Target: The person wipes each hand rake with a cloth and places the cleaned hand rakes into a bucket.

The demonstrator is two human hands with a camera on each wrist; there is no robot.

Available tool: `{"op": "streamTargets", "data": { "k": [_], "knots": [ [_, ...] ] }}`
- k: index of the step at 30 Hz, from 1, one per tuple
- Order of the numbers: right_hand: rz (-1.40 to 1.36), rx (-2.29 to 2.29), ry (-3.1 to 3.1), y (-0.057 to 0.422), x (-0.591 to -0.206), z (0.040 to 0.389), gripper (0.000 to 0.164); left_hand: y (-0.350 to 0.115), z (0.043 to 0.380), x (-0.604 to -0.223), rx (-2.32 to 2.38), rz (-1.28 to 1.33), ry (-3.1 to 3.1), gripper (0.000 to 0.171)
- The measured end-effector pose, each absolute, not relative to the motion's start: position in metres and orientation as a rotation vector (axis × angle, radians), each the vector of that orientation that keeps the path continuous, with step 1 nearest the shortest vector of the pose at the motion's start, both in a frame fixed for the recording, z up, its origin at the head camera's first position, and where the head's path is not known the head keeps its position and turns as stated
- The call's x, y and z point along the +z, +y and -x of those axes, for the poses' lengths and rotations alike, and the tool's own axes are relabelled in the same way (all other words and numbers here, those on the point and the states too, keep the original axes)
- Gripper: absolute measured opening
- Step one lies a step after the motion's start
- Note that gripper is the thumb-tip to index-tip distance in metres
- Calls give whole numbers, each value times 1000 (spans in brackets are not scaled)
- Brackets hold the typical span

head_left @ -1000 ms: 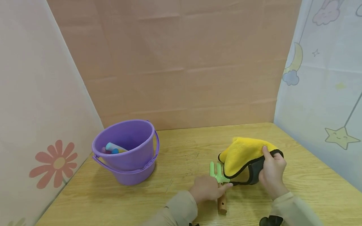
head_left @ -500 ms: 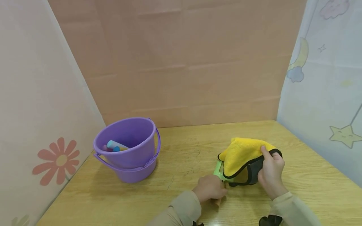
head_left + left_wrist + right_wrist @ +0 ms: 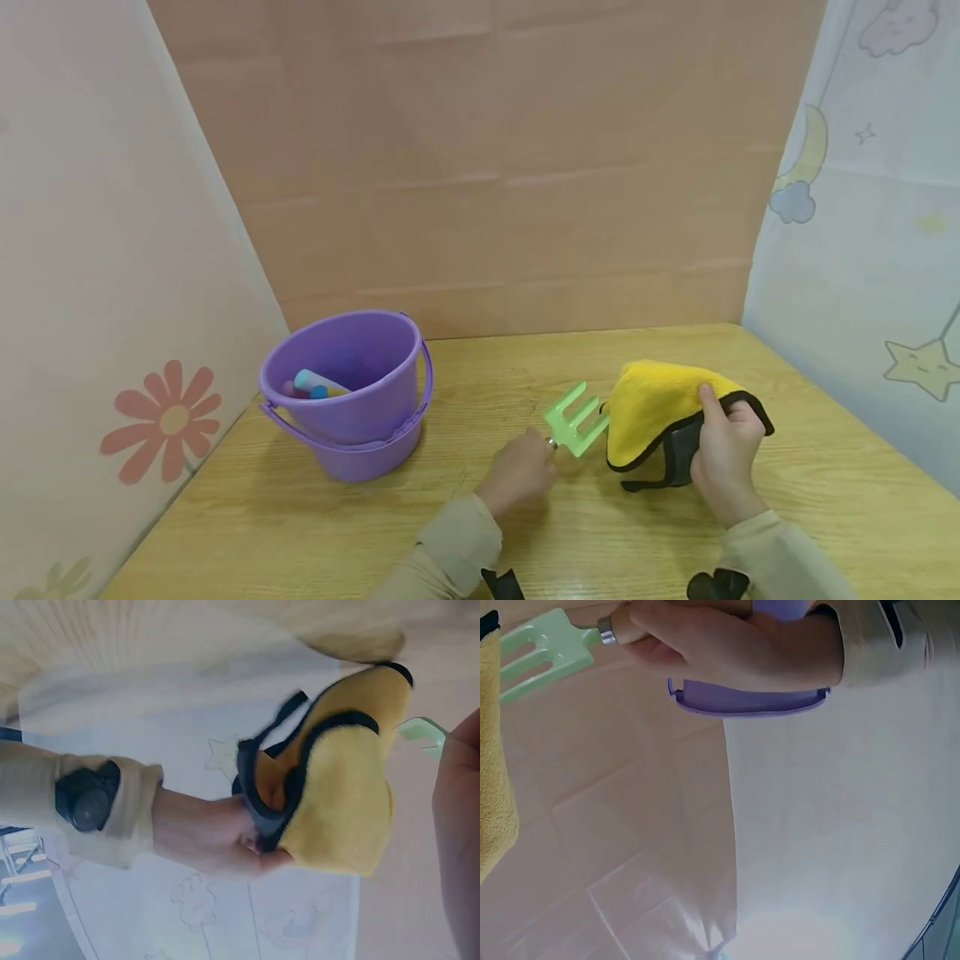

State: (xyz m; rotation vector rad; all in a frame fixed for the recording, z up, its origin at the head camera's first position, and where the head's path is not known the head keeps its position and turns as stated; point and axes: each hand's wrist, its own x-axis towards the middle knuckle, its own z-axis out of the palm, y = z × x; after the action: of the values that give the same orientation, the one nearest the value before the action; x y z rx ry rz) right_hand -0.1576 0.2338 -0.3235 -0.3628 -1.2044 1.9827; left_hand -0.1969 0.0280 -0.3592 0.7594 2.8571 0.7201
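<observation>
My left hand [image 3: 519,473] grips the wooden handle of a small green garden fork [image 3: 573,419]. The fork's tines point up and right, close to the yellow cloth, and the handle is mostly hidden by my fingers. With thumb and fingers my right hand [image 3: 723,454] pinches the black-edged rim of the yellow cloth [image 3: 654,402], whose dark grey side shows underneath. Folds leave the cloth standing up like a hood, with a strip of black edging low on its left. In the right wrist view the fork [image 3: 551,652] shows its metal collar beside my left hand [image 3: 727,641].
A purple bucket [image 3: 352,467] stands at the left of the wooden table [image 3: 480,367], its handle hanging down in front. Several coloured sticks, a pale blue stick [image 3: 318,382] among them, lie inside. Printed cloth walls enclose the table's back and sides.
My left hand has closed round the fork's handle and drawn it up and left, out from beside the cloth. My right hand keeps its hold on the cloth, nearly in place.
</observation>
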Motion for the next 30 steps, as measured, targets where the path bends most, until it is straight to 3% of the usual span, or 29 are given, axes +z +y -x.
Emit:
{"op": "streamTargets", "data": {
  "k": [11, 20, 27, 30],
  "knots": [
    [141, 1443, -1700, 229, -335, 160, 33, 9, 201, -348, 792, -739, 3013, 10],
    [-289, 1145, -1813, 213, -336, 162, 25, 6, 192, -337, 750, -749, 3049, 6],
    [-654, 973, -1796, 196, -343, 167, 21, 5, 187, -333, 753, -819, 3077, 16],
    [-757, 869, -1825, 190, -346, 170, 27, 5, 186, -331, 745, -841, 3080, 17]
  ]
}}
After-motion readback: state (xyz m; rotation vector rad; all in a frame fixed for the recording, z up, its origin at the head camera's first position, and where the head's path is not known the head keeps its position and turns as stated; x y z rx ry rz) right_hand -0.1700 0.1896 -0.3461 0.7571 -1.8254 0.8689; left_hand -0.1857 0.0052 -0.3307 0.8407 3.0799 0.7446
